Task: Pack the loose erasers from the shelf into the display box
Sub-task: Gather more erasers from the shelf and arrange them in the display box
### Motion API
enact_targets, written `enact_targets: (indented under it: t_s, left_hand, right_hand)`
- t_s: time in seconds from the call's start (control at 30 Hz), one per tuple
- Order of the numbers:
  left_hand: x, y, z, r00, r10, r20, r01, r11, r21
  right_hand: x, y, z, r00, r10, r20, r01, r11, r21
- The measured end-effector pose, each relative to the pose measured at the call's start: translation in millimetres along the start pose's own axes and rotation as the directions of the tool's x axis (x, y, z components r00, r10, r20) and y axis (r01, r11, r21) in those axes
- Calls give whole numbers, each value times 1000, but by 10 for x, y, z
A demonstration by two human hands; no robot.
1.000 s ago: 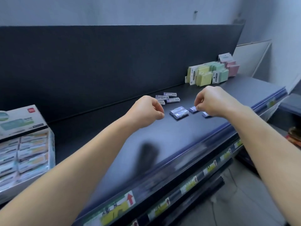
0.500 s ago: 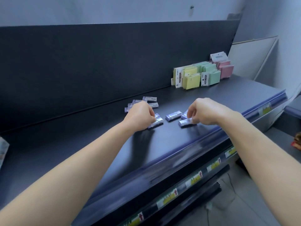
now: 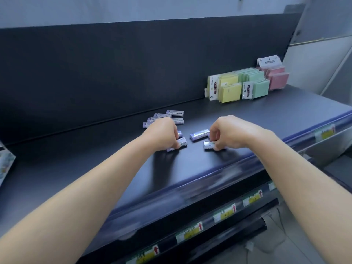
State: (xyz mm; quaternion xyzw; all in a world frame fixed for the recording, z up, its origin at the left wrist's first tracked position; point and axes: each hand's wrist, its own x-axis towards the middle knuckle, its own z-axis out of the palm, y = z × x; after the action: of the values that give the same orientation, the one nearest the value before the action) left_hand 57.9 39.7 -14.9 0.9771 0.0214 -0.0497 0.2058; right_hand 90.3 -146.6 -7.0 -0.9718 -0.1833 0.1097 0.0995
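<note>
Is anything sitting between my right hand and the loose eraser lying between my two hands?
Nothing visible. The loose eraser lies on the shelf just left of the right hand, which pinches another eraser.

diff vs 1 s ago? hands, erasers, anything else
The left hand dropped from hovering over the shelf onto the near-left eraser and grips it. The right hand stayed low and pinches the near-right eraser. The view swung right, leaving only a corner of the display box showing. Unchanged: the lone eraser between the hands, the back cluster of erasers, the sticky note packs.
</note>
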Motion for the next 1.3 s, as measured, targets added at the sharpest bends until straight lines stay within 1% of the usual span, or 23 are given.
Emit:
enact_targets:
  t_s: [0.1,0.2,0.3,0.33,0.4,0.53,0.73,0.93,1.17,1.3]
  left_hand:
    - [-14,-7,-3,997,-9,73,13,998,-57]
    - [-32,-81,-13,996,-47,73,62,972,-225]
    - [-64,-220,-76,992,-102,75,125,880,-459]
    - [-89,-277,-113,990,-118,74,139,848,-512]
    - [-181,-407,-206,988,-142,61,152,813,-562]
    - [-474,-751,-447,985,-171,18,148,790,-595]
    - [-1084,-1459,-872,959,-269,-88,165,783,-599]
    - [-1748,-2225,-1225,918,-359,-168,180,755,-630]
    - [-2394,-2972,-1585,832,-497,-248,247,731,-637]
    - [-2520,-3217,-1623,831,-502,-239,297,764,-573]
  right_hand:
    - [-9,-12,-7,999,-23,35,23,1000,11]
    - [-1,-53,-16,999,-52,10,52,998,48]
    - [32,-160,-39,994,-89,-55,98,976,192]
    - [39,-226,-51,991,-105,-81,123,957,263]
    - [55,-418,-72,983,-136,-127,175,908,380]
    - [98,-950,-68,962,-221,-159,270,846,460]
    - [91,-1898,31,940,-332,-79,315,757,572]
    - [12,-2866,202,900,-427,-84,391,708,588]
    - [6,-3806,457,863,-488,-130,463,663,588]
    - [-1,-4137,589,869,-477,-130,444,638,629]
